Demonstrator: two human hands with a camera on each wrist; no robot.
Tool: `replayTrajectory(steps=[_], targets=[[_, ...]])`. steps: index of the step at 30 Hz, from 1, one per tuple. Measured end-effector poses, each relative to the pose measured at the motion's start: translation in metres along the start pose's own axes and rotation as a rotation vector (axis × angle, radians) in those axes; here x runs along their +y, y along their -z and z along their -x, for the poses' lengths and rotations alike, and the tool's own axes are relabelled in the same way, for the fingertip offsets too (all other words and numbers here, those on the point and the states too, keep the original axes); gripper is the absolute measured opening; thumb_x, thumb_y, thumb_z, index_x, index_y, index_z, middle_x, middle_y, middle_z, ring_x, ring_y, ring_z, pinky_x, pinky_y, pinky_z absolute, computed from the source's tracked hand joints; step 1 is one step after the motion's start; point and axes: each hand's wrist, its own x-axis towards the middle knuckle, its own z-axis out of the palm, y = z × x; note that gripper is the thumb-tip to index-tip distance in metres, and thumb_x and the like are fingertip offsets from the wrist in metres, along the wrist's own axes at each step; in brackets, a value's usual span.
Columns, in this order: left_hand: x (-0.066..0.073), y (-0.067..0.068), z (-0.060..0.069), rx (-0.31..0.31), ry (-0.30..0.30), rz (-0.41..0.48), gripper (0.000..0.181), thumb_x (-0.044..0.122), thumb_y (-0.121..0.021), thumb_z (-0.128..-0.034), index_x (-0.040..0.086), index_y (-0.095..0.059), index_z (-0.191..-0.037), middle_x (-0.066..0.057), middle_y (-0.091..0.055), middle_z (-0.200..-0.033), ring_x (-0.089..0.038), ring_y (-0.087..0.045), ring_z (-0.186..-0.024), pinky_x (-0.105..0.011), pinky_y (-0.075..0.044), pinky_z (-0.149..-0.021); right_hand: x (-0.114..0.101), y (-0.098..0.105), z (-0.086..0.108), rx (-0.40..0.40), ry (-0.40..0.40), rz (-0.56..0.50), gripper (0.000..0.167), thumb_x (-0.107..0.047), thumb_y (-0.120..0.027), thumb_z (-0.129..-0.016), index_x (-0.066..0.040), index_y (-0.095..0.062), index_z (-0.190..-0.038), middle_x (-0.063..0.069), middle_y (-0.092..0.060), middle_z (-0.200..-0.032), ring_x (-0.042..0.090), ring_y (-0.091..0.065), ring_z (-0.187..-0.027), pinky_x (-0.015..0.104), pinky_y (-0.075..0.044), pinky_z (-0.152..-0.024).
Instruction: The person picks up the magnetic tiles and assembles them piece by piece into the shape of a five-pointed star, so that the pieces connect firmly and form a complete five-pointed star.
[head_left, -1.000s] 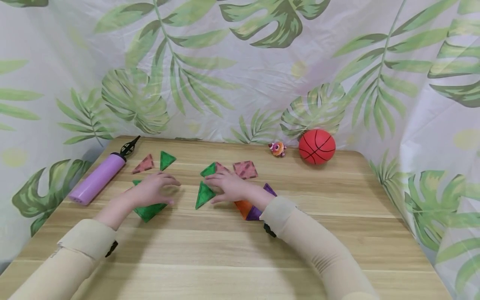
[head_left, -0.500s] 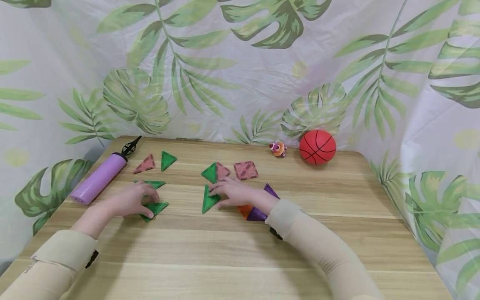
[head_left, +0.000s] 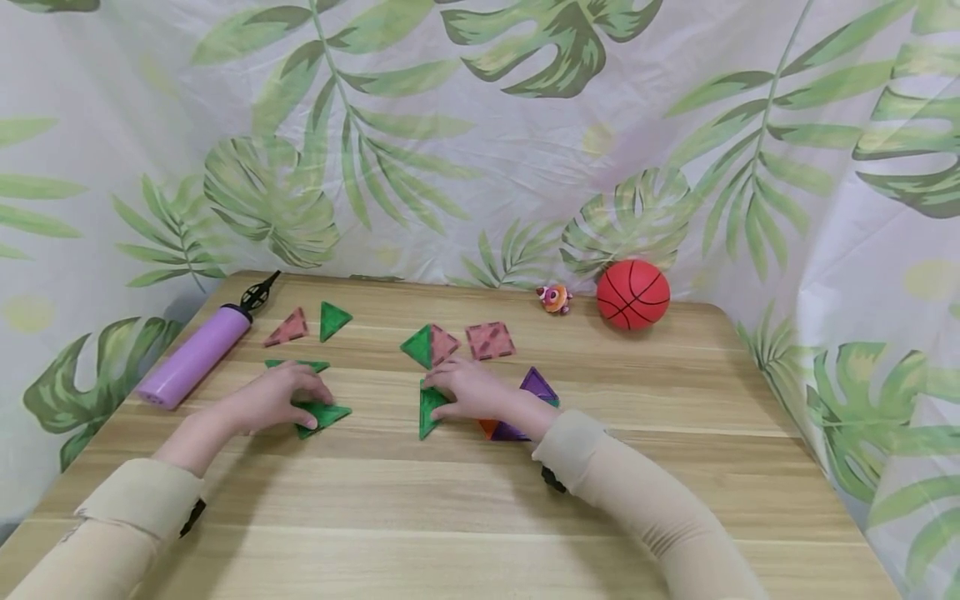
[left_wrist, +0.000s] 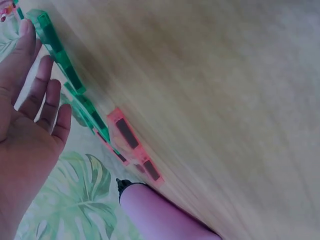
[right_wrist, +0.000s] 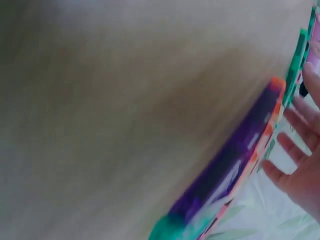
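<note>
The first green translucent triangular tile [head_left: 332,414] lies on the wooden tabletop [head_left: 450,525], right of the lilac cylindrical pump [head_left: 197,357]; the left hand [head_left: 273,400] touches it by thumb, fingers spread, not clenched. Farther right of the pump, the right hand [head_left: 476,392] rests extended fingers on a second green translucent triangular tile [head_left: 427,421]. Both tiles are judged light, stiff, probably smooth plastic and slippery; hold is best taken at opposite edges.

A pale, creased cloth [head_left: 517,158] printed with green leaves hangs behind a wood-grained tabletop [head_left: 420,517].
</note>
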Motion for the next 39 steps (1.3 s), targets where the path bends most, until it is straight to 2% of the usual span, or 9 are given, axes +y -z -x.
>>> replayTrajectory(steps=[3,6,14,17,23,25,29,32,39], targets=[[-0.002,0.002,0.0,0.032,0.034,-0.02,0.035,0.031,-0.083,-0.0682,0.013,-0.07,-0.096,0.004,-0.066,-0.095,-0.023,-0.058,-0.096,-0.048,-0.043,-0.089,-0.004,-0.002,-0.001,-0.016,-0.051,0.054,0.061,-0.05,-0.066,-0.084,-0.014,-0.056,-0.132,0.002,-0.053,-0.137,0.024,-0.042,-0.13,0.044,-0.035,-0.106],[-0.005,0.002,0.002,0.038,0.055,-0.024,0.041,0.038,-0.084,-0.065,0.012,-0.067,-0.092,0.004,-0.065,-0.091,-0.018,-0.059,-0.088,-0.043,-0.047,-0.081,-0.006,-0.002,-0.001,-0.041,-0.087,0.074,0.063,-0.052,-0.065,-0.084,-0.017,-0.053,-0.135,0.001,-0.05,-0.139,0.024,-0.04,-0.131,0.048,-0.034,-0.106],[-0.007,-0.006,-0.006,0.002,0.057,0.047,0.038,0.033,-0.083,-0.0668,0.014,-0.067,-0.096,0.004,-0.064,-0.095,-0.016,-0.06,-0.091,-0.039,-0.049,-0.083,-0.005,-0.002,0.002,-0.081,-0.11,0.045,0.064,-0.051,-0.064,-0.084,-0.018,-0.05,-0.137,-0.001,-0.048,-0.142,0.024,-0.037,-0.134,0.05,-0.03,-0.108],[-0.005,-0.006,-0.014,-0.003,0.044,0.039,0.033,0.027,-0.082,-0.0688,0.016,-0.068,-0.096,0.004,-0.063,-0.095,-0.017,-0.059,-0.092,-0.04,-0.048,-0.083,-0.005,-0.001,0.002,-0.089,-0.115,0.038,0.064,-0.05,-0.065,-0.084,-0.018,-0.05,-0.138,0.0,-0.047,-0.142,0.024,-0.037,-0.134,0.051,-0.03,-0.108],[0.0,-0.006,-0.023,0.017,-0.05,-0.011,0.031,0.019,-0.08,-0.0731,0.014,-0.071,-0.102,-0.002,-0.062,-0.103,-0.024,-0.058,-0.098,-0.044,-0.046,-0.084,-0.006,0.0,-0.001,-0.116,-0.139,0.031,0.065,-0.051,-0.065,-0.084,-0.02,-0.049,-0.139,-0.001,-0.046,-0.143,0.022,-0.037,-0.134,0.051,-0.03,-0.108],[0.001,-0.007,-0.023,0.055,-0.026,-0.047,0.034,0.022,-0.08,-0.0735,0.012,-0.07,-0.105,-0.005,-0.062,-0.105,-0.027,-0.058,-0.1,-0.046,-0.046,-0.085,-0.005,0.0,-0.002,-0.124,-0.141,0.021,0.065,-0.051,-0.065,-0.083,-0.021,-0.049,-0.139,-0.002,-0.046,-0.143,0.021,-0.037,-0.134,0.051,-0.031,-0.108],[0.003,-0.007,-0.02,0.145,0.099,-0.11,0.047,0.035,-0.082,-0.0698,0.007,-0.069,-0.105,-0.012,-0.063,-0.105,-0.033,-0.06,-0.098,-0.051,-0.046,-0.084,-0.003,0.001,-0.002,-0.117,-0.12,-0.009,0.064,-0.05,-0.066,-0.083,-0.02,-0.05,-0.138,-0.002,-0.047,-0.142,0.021,-0.038,-0.132,0.049,-0.032,-0.107],[0.005,-0.007,-0.018,0.167,0.143,-0.137,0.055,0.041,-0.083,-0.0665,0.004,-0.068,-0.104,-0.015,-0.063,-0.105,-0.035,-0.058,-0.099,-0.053,-0.045,-0.085,-0.001,0.003,-0.001,-0.111,-0.1,-0.036,0.063,-0.047,-0.067,-0.084,-0.018,-0.051,-0.137,-0.001,-0.048,-0.142,0.021,-0.039,-0.132,0.047,-0.031,-0.108],[0.013,-0.014,-0.024,0.152,0.043,-0.149,0.056,0.035,-0.083,-0.0684,0.004,-0.068,-0.112,-0.019,-0.061,-0.114,-0.042,-0.05,-0.112,-0.061,-0.036,-0.093,0.002,0.001,0.001,-0.11,-0.078,-0.036,0.063,-0.046,-0.066,-0.085,-0.016,-0.05,-0.138,0.002,-0.047,-0.142,0.023,-0.038,-0.132,0.048,-0.031,-0.108]])
